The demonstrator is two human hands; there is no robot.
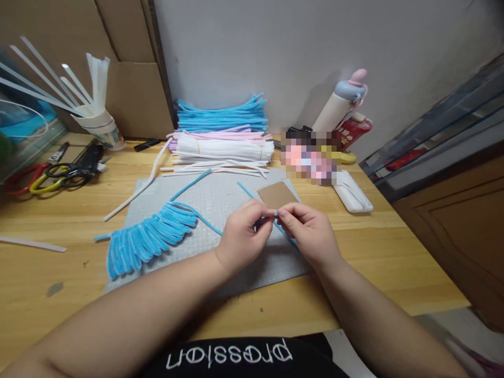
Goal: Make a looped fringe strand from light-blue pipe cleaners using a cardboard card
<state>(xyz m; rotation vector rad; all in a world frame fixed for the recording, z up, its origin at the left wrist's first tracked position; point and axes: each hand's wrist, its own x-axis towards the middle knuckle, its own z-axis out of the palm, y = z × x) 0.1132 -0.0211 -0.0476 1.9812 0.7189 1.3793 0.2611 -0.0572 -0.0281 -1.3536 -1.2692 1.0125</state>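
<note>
My left hand (246, 231) and my right hand (313, 231) meet above the grey mat, fingertips pinched together. Between them they grip a thin blue pipe cleaner (290, 240); its lower part slants out beneath my right hand. Most of the gripped spot is covered by my fingers. Another straight blue end (244, 189) shows behind my hands; whether it belongs to the same stem I cannot tell. To the left lies a fan of looped blue pipe cleaners (151, 236), with one long tail running toward my left hand. A brown cardboard piece (279, 194) rests just beyond my fingers.
Bundles of blue (222, 115) and white pipe cleaners (224, 149) lie along the wall. Scissors (59, 176) and a cup of white sticks (100, 128) are at left. A bottle (338, 105) and a white case (352, 193) stand at right. The grey mat (236, 278) covers the table's middle.
</note>
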